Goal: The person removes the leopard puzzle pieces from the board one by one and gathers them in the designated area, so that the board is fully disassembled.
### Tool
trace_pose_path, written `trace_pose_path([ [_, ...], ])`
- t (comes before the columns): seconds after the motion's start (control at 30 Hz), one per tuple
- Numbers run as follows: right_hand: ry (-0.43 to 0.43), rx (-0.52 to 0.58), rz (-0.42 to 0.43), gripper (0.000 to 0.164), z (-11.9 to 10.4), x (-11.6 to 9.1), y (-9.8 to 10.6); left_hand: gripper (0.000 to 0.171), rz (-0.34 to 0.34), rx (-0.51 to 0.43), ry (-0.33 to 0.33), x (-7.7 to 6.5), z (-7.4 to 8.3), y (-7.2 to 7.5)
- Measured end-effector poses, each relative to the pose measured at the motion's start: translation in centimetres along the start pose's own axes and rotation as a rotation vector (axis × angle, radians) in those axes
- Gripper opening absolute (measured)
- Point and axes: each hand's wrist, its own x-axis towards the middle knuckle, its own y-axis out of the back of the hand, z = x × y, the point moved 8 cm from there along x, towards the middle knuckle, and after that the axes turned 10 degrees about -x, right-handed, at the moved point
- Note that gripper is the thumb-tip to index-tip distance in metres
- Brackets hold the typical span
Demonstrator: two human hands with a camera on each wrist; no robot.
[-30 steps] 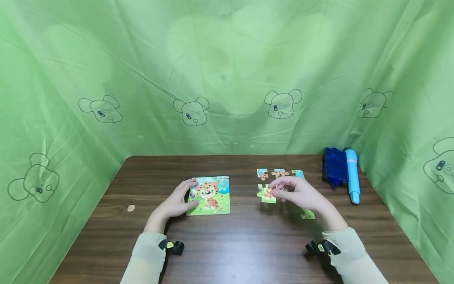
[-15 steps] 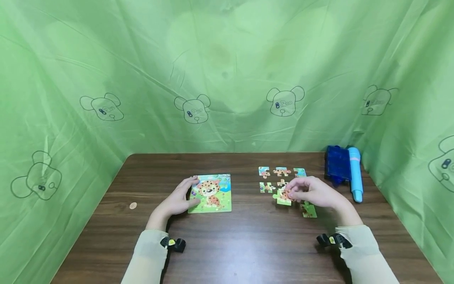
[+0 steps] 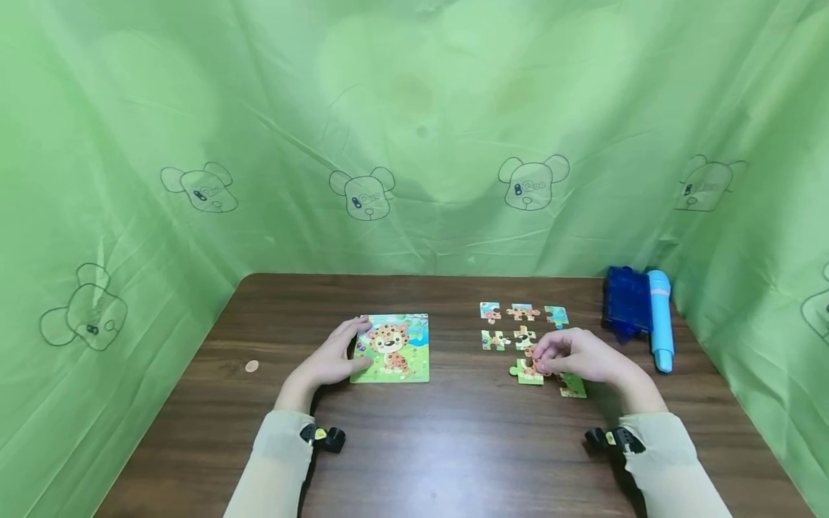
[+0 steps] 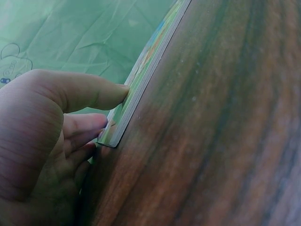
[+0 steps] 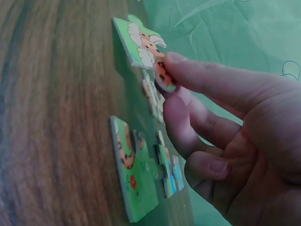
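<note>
My right hand (image 3: 578,356) pinches a jigsaw piece (image 3: 528,373) between thumb and fingers. In the right wrist view this piece (image 5: 141,44) shows white paws and orange spotted fur on green, tilted above the table. A green corner piece (image 3: 573,386) with a red flower lies just below that hand. Several other jigsaw pieces (image 3: 495,341) lie in loose rows beyond, partly hidden by my fingers. My left hand (image 3: 330,356) rests at the left edge of a square leopard picture board (image 3: 396,350). In the left wrist view its thumb (image 4: 94,92) touches the board's top face.
A dark blue box (image 3: 627,302) and a light blue, thick pen-like stick (image 3: 660,324) stand side by side at the table's back right. A small round disc (image 3: 252,366) lies at the left. Green curtain (image 3: 414,144) encloses the brown table (image 3: 414,446).
My right hand has carried the pinched piece right and nearer, from the left column to below the middle column. My left hand stays on the board; the head view has shifted slightly.
</note>
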Motion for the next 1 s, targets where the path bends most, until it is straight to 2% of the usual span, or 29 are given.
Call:
trace_pose_path([
  [0.3, -0.003, -0.065, 0.007, 0.012, 0.8, -0.4, -0.1, 0.077, -0.021, -0.004, 0.004, 0.5, 0.3, -0.3],
  [1.0, -0.041, -0.185, 0.022, 0.013, 1.3, 0.4, -0.1, 0.077, -0.009, -0.004, 0.004, 0.2, 0.0, 0.0],
])
